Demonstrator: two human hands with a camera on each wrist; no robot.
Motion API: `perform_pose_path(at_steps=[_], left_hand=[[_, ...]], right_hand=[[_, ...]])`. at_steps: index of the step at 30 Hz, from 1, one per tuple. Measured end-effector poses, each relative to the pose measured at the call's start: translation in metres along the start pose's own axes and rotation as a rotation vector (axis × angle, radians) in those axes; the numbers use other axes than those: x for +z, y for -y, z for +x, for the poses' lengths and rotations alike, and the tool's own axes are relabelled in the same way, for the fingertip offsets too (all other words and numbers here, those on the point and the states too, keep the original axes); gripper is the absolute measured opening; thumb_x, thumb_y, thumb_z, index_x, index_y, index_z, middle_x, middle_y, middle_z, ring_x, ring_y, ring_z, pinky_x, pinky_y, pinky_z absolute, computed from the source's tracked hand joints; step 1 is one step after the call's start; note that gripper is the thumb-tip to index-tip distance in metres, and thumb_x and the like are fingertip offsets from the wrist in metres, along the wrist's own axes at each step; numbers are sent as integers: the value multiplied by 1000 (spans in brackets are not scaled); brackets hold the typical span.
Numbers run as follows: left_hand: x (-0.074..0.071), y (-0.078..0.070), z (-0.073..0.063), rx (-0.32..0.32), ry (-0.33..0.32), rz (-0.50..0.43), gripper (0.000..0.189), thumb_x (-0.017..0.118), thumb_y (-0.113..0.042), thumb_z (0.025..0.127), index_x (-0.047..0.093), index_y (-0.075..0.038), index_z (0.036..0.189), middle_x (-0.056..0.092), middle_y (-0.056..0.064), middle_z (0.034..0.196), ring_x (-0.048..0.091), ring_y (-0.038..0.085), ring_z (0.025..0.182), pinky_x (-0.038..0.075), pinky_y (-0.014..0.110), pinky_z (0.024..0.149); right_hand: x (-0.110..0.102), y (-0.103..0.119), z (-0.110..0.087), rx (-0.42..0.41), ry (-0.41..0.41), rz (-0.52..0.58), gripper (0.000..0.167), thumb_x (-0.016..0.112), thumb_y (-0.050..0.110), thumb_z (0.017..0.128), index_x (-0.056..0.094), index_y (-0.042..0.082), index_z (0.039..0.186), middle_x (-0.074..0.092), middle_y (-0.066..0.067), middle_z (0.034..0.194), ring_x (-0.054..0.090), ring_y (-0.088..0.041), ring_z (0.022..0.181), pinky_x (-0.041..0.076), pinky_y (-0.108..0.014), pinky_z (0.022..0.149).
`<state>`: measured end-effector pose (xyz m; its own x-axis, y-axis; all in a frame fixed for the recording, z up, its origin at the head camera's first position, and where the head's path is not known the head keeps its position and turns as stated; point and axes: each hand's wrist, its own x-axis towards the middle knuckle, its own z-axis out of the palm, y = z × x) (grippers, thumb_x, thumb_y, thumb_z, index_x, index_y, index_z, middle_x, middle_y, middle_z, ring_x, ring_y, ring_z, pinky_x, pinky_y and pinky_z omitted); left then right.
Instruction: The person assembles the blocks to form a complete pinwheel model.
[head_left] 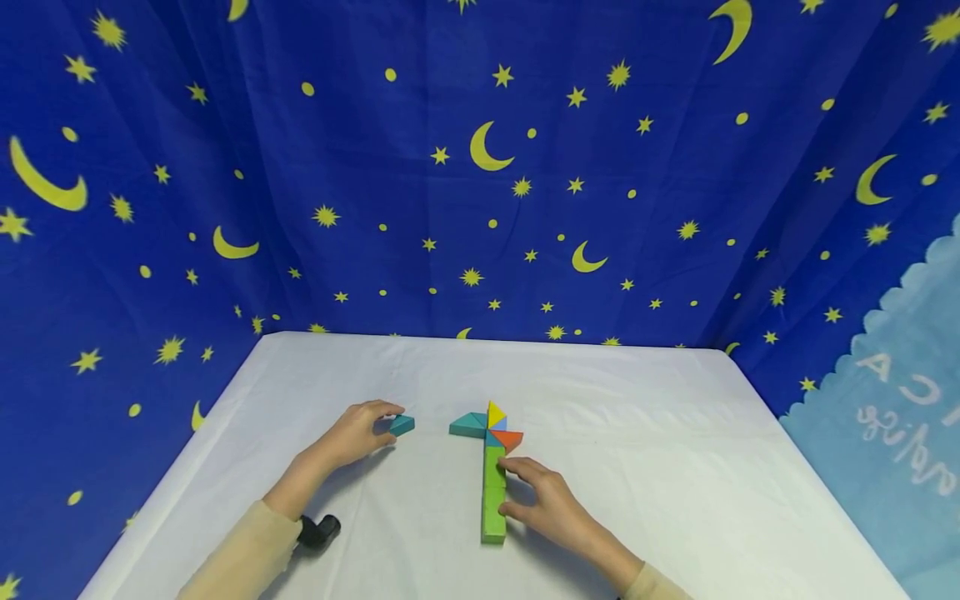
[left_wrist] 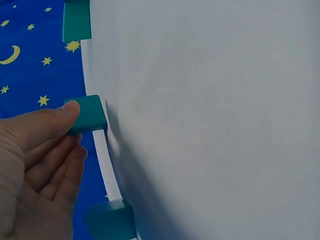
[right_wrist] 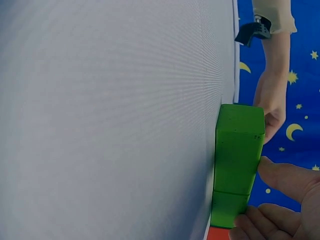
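My left hand [head_left: 360, 433] pinches a small teal block [head_left: 402, 425] over the left part of the table; in the left wrist view the thumb lies on the teal block [left_wrist: 89, 115]. Two green blocks [head_left: 493, 510] lie end to end in a column at the middle. Beside their right edge is my right hand [head_left: 551, 504], its fingers and thumb extended and touching the green side. Above the column sit triangle blocks in a pinwheel: teal [head_left: 468, 425], yellow [head_left: 496, 414], light blue and red-orange [head_left: 510, 439]. In the right wrist view the green block [right_wrist: 239, 160] stands near the thumb.
The table has a white cloth [head_left: 637, 417]. A blue curtain [head_left: 480, 208] with moons and stars surrounds its back and sides, with a light-blue banner [head_left: 892, 425] at right. A black wrist device [head_left: 319, 532] is by the left sleeve. Further teal shapes [left_wrist: 111, 221] show in the left wrist view.
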<state>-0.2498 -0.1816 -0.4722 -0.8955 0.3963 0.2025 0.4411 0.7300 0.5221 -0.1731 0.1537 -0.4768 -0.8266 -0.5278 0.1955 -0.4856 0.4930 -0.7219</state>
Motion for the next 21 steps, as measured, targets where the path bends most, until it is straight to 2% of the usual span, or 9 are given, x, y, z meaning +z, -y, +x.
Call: perform_pose_path(at_steps=[5, 12, 16, 21], left_hand=[[-3, 4, -2, 43, 33, 5, 38, 73, -6, 81, 63, -1, 117, 62, 15, 117, 58, 33, 107, 46, 48, 92], [2, 5, -2, 28, -26, -10, 35, 75, -7, 80, 65, -2, 113, 64, 11, 112, 61, 28, 101, 49, 44, 88], [4, -4, -2, 40, -75, -54, 34, 75, -8, 80, 66, -2, 112, 65, 10, 109, 61, 28, 98, 51, 43, 84], [7, -22, 3, 98, -68, -88, 34, 74, -10, 81, 65, -1, 113, 65, 9, 110, 61, 29, 99, 51, 44, 83]], right_hand=[[0, 0, 0, 3, -3, 6, 56, 73, 21, 84, 51, -1, 130, 54, -11, 129, 53, -29, 117, 46, -41, 95], [1, -1, 0, 2, 2, 5, 57, 73, 23, 84, 51, -1, 131, 54, -11, 129, 52, -29, 117, 45, -40, 95], [0, 0, 0, 2, 1, 4, 57, 73, 23, 84, 51, -1, 131, 54, -10, 130, 52, -29, 118, 45, -41, 96], [0, 0, 1, 13, 6, 15, 58, 73, 24, 84, 51, -1, 131, 54, -10, 130, 51, -28, 119, 44, -41, 97]])
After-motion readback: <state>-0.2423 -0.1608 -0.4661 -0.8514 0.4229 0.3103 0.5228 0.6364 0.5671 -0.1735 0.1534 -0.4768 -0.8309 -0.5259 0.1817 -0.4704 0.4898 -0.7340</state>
